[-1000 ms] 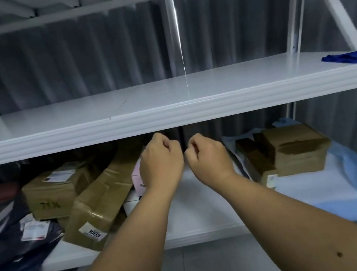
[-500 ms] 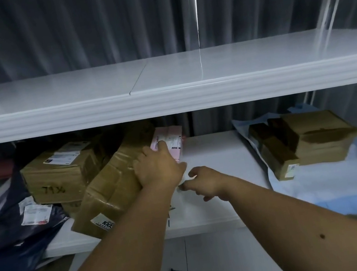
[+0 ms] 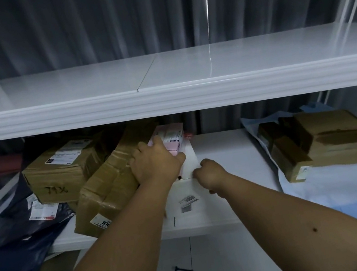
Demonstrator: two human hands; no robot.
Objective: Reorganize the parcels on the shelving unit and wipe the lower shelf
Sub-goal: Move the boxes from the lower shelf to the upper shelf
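On the lower shelf [image 3: 222,147], my left hand [image 3: 156,162] lies over a pink parcel [image 3: 173,136] with a white label, thumb wrapped round its right side. That parcel leans between a tilted brown taped box [image 3: 107,194] and a white parcel [image 3: 187,195] carrying a barcode sticker. My right hand [image 3: 209,172] has its fingers closed on the white parcel's upper right edge. Farther left, a brown box marked in pen [image 3: 57,177] sits beside a dark blue mailer bag [image 3: 12,234].
Two brown boxes [image 3: 338,139] rest on a light blue bag [image 3: 346,185] at the shelf's right. The bare white upper shelf [image 3: 166,99] juts out just above my hands. Grey curtains hang behind. A black screw [image 3: 182,270] lies on the floor below.
Both hands went from fists in front of the shelf edge down onto the lower shelf. The left settled on the pink parcel and the right closed on the white parcel.
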